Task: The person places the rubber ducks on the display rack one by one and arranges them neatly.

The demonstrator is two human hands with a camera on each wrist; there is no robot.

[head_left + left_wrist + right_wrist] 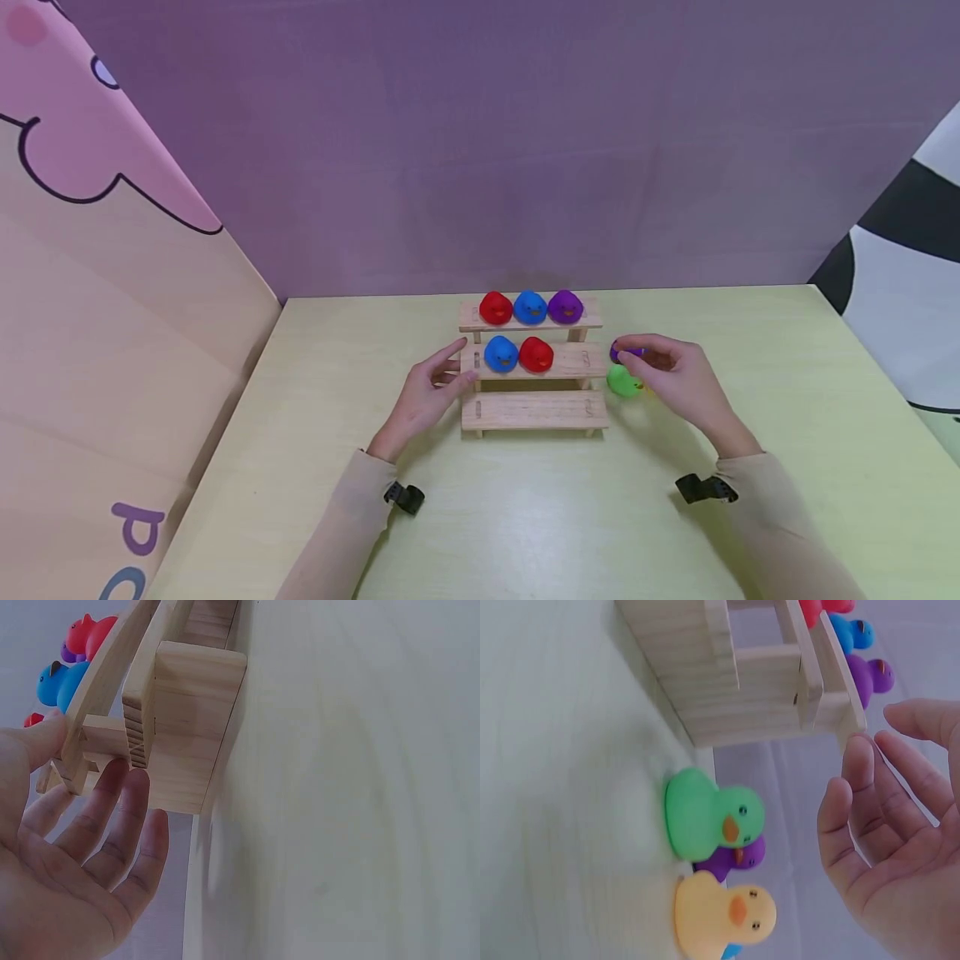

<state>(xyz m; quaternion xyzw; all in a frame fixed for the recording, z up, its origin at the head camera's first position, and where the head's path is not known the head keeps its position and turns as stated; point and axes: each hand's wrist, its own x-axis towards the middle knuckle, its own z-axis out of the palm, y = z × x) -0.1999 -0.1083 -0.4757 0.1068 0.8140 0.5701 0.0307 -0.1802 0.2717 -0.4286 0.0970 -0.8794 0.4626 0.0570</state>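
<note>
A three-step wooden display stand [534, 410] stands on the table. My left hand [426, 398] holds its left end, thumb at the middle step's front corner and index finger near the back corner. In the left wrist view the other fingers [124, 832] hang loosely beside the side supports. A red, a blue and a purple toy duck [566, 307] sit on the top step; a blue duck [501, 354] and a red duck [536, 355] on the middle one. My right hand [900, 825] hovers with nothing in it, above a green duck [697, 814] and a purple duck [724, 861].
Beside the green duck, right of the stand, is a yellow-orange duck [705, 915], with a bit of blue behind it. A purple backdrop [480, 150] rises at the table's far edge. Printed panels flank the table on both sides.
</note>
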